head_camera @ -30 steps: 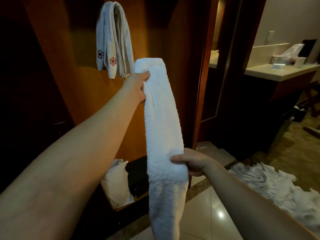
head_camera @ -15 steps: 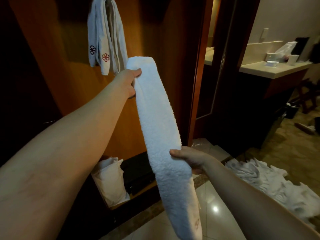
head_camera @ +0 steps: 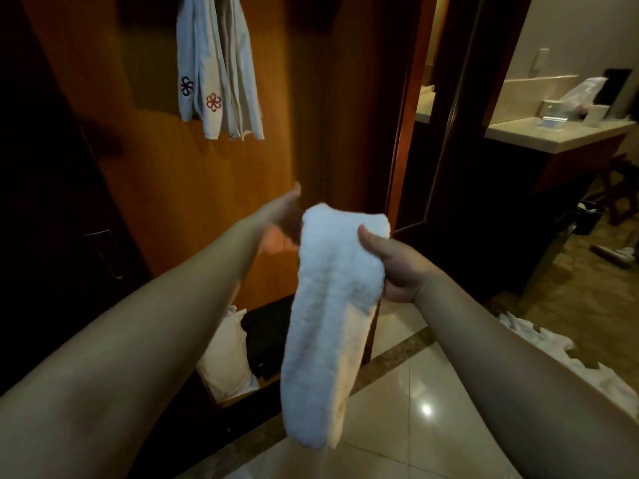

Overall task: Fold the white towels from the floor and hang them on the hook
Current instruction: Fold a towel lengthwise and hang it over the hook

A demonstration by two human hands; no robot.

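right hand (head_camera: 397, 267) gripped the folded white towel (head_camera: 332, 305) near its upper end, thumb across the front, fingers curled behind; the rest hung down in a narrow doubled strip over the tiled floor (head_camera: 415, 402). held high and clear of the floor, probably so the fold stayed neat.

left hand (head_camera: 281, 216) was just behind the towel's top edge, palm turned inward, fingers spread and straight as far as could be seen. it pinched nothing visible; could not tell whether the hidden fingertips touched the cloth. likely readying to take the folded top for the lift to the hook.

hanging towels (head_camera: 218, 67) with flower emblems draped on the wooden panel (head_camera: 301, 98) above, hook itself out of view. a loose pile of white towels (head_camera: 553, 350) lay on the floor at right, well apart. a worktop (head_camera: 553, 133) stood further right, a pale bag (head_camera: 224, 357) low by the panel.

against half a second earlier: the towel had been stretched long between both hands, left pinching the top, right at mid-length. now it was doubled shorter, the right hand was at the top, and the left had let go.
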